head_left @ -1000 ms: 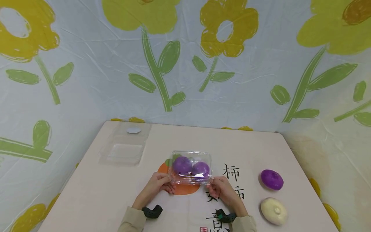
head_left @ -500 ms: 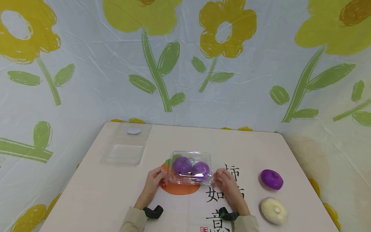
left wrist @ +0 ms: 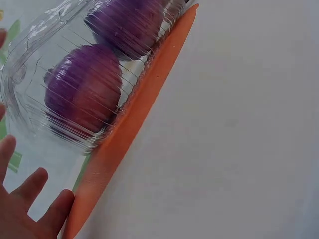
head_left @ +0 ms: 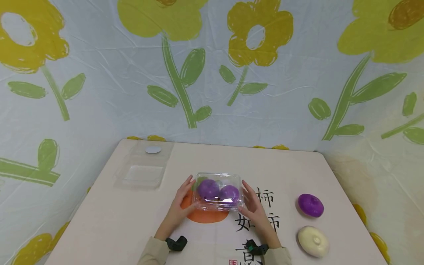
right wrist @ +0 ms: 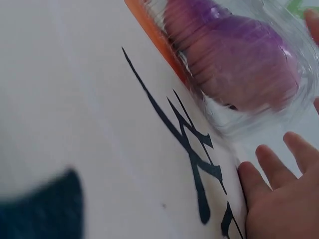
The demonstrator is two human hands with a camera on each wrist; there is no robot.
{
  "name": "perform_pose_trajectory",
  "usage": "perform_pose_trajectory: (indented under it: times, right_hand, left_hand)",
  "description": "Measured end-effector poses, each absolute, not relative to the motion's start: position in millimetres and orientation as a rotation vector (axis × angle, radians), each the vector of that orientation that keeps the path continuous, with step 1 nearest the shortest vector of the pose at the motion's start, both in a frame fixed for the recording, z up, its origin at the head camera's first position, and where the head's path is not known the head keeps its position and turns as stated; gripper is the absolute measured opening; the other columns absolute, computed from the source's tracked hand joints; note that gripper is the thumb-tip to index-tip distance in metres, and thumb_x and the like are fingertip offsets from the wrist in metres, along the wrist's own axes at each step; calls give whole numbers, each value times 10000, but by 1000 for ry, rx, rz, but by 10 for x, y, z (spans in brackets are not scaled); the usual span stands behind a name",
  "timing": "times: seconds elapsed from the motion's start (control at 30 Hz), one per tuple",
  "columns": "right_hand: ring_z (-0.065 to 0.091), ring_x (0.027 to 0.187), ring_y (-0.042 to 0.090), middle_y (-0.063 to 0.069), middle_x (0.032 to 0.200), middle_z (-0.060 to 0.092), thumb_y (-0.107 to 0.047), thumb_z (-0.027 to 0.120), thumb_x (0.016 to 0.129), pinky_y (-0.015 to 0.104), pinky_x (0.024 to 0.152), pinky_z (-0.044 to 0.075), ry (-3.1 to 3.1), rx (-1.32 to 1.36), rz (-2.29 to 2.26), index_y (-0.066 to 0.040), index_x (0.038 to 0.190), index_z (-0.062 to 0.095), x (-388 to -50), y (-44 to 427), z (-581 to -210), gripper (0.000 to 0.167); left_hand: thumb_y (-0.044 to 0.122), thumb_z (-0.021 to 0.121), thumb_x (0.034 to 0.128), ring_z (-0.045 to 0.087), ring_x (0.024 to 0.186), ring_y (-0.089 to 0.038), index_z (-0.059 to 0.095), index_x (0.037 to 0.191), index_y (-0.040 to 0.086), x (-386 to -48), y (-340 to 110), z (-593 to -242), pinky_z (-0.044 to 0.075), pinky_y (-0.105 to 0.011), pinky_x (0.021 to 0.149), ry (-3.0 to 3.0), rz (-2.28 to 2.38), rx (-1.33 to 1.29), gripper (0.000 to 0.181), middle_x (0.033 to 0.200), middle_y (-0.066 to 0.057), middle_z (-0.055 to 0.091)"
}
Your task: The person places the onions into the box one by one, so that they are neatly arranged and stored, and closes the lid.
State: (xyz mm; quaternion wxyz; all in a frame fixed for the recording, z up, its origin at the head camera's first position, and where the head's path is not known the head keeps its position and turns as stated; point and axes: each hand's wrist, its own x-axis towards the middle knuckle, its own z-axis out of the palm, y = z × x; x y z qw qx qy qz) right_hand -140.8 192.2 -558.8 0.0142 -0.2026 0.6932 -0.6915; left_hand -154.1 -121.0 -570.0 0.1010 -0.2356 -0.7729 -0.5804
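In the head view a clear plastic clamshell box sits closed at the middle of the table. Inside it lie two round purple vegetables, a left one and a right one, whose kind I cannot tell. My left hand stands at the box's left side, fingers spread. On the right side my right hand mirrors it, its thumb by the front corner. Both wrist views show spread, nearly straight fingers, with a gap between the visible ones and the box. Whether the thumbs touch it is unclear.
An open clear clamshell box lies at the back left, a white round sticker on its lid. Toward the right edge are a purple oval vegetable and a cream one with a nub. Flowered cloth walls the table.
Both hands have left the box's front corners, where the fingers were pinching its edge. They moved outward, then spread along its two sides. The box has stayed in place.
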Motion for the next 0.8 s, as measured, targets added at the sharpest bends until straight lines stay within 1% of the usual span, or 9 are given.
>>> perform_pose_trajectory:
  times: [0.07, 0.13, 0.2, 0.3, 0.4, 0.5, 0.57, 0.67, 0.8]
  right_hand:
    - [117, 1476, 434, 129, 1657, 93, 40, 641, 910, 209, 1112, 279, 2203, -664, -2100, -74, 1583, 192, -1410, 1905, -5588, 818]
    - [124, 1477, 420, 129, 1656, 100, 41, 656, 901, 210, 1110, 279, 2224, -670, -2084, -65, 1575, 224, -1412, 1892, -5594, 807]
    - [142, 1479, 401, 134, 1650, 128, 38, 664, 896, 207, 1110, 272, 2238, -655, -2086, -76, 1571, 246, -1415, 1882, -5603, 801]
    - [159, 1485, 371, 146, 1645, 143, 35, 676, 890, 201, 1114, 261, 2276, -650, -2081, -71, 1564, 264, -1422, 1867, -5616, 797]
    - [130, 1500, 333, 142, 1654, 92, 44, 669, 891, 203, 1128, 238, 2341, -703, -2046, -41, 1557, 263, -1429, 1847, -5612, 786]
    - [87, 1512, 305, 136, 1660, 45, 55, 661, 888, 214, 1144, 202, 2391, -767, -2012, 2, 1545, 255, -1428, 1827, -5591, 775]
    - [77, 1514, 301, 134, 1660, 50, 47, 658, 890, 221, 1145, 185, 2413, -776, -1993, 8, 1542, 252, -1418, 1815, -5571, 770]
    - [76, 1508, 337, 142, 1656, 70, 32, 647, 899, 226, 1146, 176, 2420, -756, -1993, 32, 1524, 265, -1409, 1802, -5544, 732]
    - [63, 1498, 389, 152, 1652, 84, 7, 628, 911, 188, 1142, 161, 2413, -725, -2010, 41, 1487, 312, -1428, 1794, -5532, 657]
  left_hand:
    - [42, 743, 847, 205, 1482, -320, 413, 1488, 31, -1534, -1203, -5696, 264, -604, 1124, -2334, -1692, -692, 721, 1620, -135, 242]
    - [56, 759, 842, 217, 1485, -295, 424, 1489, 50, -1525, -1197, -5686, 227, -594, 1144, -2357, -1679, -686, 729, 1619, -101, 261]
    - [54, 765, 835, 237, 1480, -294, 430, 1489, 53, -1514, -1188, -5665, 219, -482, 1177, -2362, -1678, -673, 735, 1614, -86, 283]
    - [39, 768, 824, 263, 1460, -353, 447, 1470, 24, -1479, -1177, -5570, 190, -289, 1170, -2336, -1689, -675, 721, 1592, -143, 313]
    - [35, 770, 824, 272, 1440, -417, 452, 1463, 11, -1436, -1173, -5436, 174, -182, 1141, -2313, -1711, -700, 714, 1570, -210, 324]
    - [39, 778, 826, 275, 1429, -449, 449, 1466, 15, -1413, -1179, -5348, 188, -163, 1138, -2311, -1726, -723, 720, 1563, -236, 321]
    - [43, 781, 829, 276, 1425, -458, 447, 1468, 16, -1412, -1183, -5325, 198, -167, 1141, -2312, -1727, -738, 721, 1561, -244, 317]
    - [46, 786, 829, 277, 1427, -453, 447, 1461, -1, -1426, -1177, -5336, 206, -170, 1145, -2304, -1736, -746, 719, 1563, -246, 312]
    - [49, 792, 827, 274, 1434, -434, 448, 1453, -19, -1448, -1166, -5367, 199, -165, 1147, -2297, -1755, -737, 717, 1567, -239, 308]
